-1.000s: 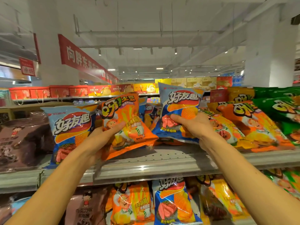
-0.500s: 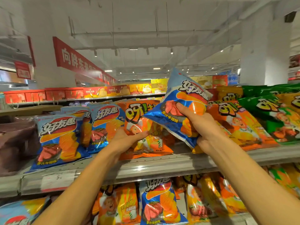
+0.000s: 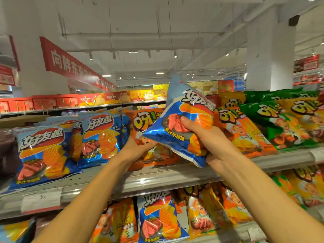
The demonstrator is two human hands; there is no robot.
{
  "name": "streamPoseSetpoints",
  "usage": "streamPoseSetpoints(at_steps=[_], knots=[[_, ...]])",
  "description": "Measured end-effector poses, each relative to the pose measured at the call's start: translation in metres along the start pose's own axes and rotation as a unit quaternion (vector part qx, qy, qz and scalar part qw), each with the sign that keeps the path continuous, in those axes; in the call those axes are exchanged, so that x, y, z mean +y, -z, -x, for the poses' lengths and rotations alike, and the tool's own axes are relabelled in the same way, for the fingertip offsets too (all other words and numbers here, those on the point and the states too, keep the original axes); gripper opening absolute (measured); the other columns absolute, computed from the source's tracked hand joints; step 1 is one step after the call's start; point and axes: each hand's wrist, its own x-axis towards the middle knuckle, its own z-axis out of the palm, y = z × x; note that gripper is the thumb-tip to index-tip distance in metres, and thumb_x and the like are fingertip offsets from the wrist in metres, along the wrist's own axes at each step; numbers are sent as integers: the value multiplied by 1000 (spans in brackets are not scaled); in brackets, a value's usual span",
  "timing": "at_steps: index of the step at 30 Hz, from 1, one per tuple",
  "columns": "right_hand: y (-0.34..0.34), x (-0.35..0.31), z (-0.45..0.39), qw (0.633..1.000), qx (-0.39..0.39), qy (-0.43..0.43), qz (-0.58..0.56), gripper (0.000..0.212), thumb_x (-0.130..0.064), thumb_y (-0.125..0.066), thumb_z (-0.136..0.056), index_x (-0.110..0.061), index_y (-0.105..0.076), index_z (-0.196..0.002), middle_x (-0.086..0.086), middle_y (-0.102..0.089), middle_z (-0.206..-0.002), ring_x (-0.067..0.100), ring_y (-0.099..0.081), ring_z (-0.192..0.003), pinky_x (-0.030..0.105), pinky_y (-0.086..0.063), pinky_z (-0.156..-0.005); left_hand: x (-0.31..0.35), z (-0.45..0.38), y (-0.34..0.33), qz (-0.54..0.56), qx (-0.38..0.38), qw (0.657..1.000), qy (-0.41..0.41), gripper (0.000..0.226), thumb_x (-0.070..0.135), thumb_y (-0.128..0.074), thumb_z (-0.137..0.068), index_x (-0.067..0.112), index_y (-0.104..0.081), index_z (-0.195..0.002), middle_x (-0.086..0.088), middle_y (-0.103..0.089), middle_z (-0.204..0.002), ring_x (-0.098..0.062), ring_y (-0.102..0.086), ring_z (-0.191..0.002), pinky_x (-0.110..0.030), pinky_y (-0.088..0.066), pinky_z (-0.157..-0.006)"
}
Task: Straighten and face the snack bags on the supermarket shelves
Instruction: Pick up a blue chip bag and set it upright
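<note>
My right hand (image 3: 210,142) grips a blue crisp bag (image 3: 185,118), lifted off the top shelf (image 3: 157,179) and tilted to the left. Behind and below it my left hand (image 3: 138,149) holds an orange snack bag (image 3: 140,121) that stands on the shelf; the blue bag hides much of it. Two more blue bags (image 3: 40,153) (image 3: 101,135) stand to the left on the same shelf. Orange bags (image 3: 240,130) and green bags (image 3: 280,120) lean to the right of my hands.
The lower shelf holds a blue bag (image 3: 157,218) among several orange and yellow bags (image 3: 201,216). A price label (image 3: 41,199) is stuck on the shelf rail. Dark brown bags (image 3: 7,151) sit at far left. A red banner (image 3: 70,64) and a white pillar (image 3: 270,55) rise behind.
My right hand has lifted the blue bag up off the shelf and swung it leftward, tilting it. My left hand has set the orange bag upright on the shelf and kept hold of it.
</note>
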Motion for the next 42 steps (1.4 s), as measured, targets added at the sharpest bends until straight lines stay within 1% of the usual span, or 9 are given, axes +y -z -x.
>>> streamPoseSetpoints(at_steps=[3,7,9,12,15,19,27,34,42], knots=[[-6,-1,1,998,0,21,62,22,-37,-87,-74,-18,-77,-75,2,-77,-73,15,-73,-66,37,-61,-71,8,11,0,-48,-58,997,-22,23,32,-66,-94,18,-56,-108,2,-45,-64,-10,-39,-54,-23,-34,-51],[-28,1,-1,991,-8,70,115,19,-37,-86,-75,-23,-75,-80,-11,-78,-77,1,-72,-66,11,-50,-53,11,36,23,-146,-19,988,-48,23,26,-54,-101,11,-61,-117,-19,-51,-86,-6,-52,-72,-20,-39,-61],[-44,6,-2,987,-12,82,140,18,-37,-86,-76,-24,-74,-80,-14,-76,-75,-2,-70,-64,11,-49,-53,4,55,40,-209,43,973,-86,26,29,-46,-103,12,-65,-99,-23,-65,-97,-9,-55,-68,-27,-41,-60],[-78,19,-8,977,-11,107,183,23,-41,-87,-75,-27,-69,-75,-17,-72,-68,-3,-67,-62,18,-49,-58,-20,87,74,-355,158,907,-165,33,32,-44,-104,15,-66,-86,-3,-61,-73,-19,-56,-70,-35,-34,-58],[-119,35,-16,968,-6,97,231,50,-50,-88,-68,-22,-70,-105,-6,-76,-98,14,-71,-93,41,-58,-86,-46,122,108,-499,235,814,-182,28,34,-50,-100,17,-69,-89,0,-59,-83,-24,-58,-84,-38,-42,-68],[-171,61,-25,944,0,101,313,74,-59,-86,-67,-19,-59,-123,0,-71,-117,24,-65,-110,46,-53,-95,-68,150,139,-574,255,758,-177,28,36,-55,-97,13,-69,-88,-5,-60,-87,-29,-59,-86,-43,-49,-70],[-217,108,-39,924,-26,17,381,93,-69,-82,-64,-10,-52,-129,7,-66,-120,31,-62,-113,42,-53,-89,-83,157,152,-571,242,762,-186,30,40,-48,-99,16,-66,-101,-1,-61,-101,-23,-58,-96,-35,-49,-75],[-215,107,-44,918,-136,-44,371,91,-76,-81,-55,-7,-60,-110,4,-69,-109,22,-66,-101,43,-55,-95,-76,153,151,-570,249,767,-157,33,47,-45,-98,20,-65,-99,0,-59,-95,-22,-58,-90,-36,-49,-75],[-180,82,-15,930,-91,-13,356,90,-66,-79,-71,-18,-46,-140,-5,-64,-118,15,-63,-108,34,-54,-93,-51,137,112,-363,252,863,-246,20,36,-56,-94,21,-63,-84,9,-56,-83,-13,-53,-81,-29,-42,-68]])
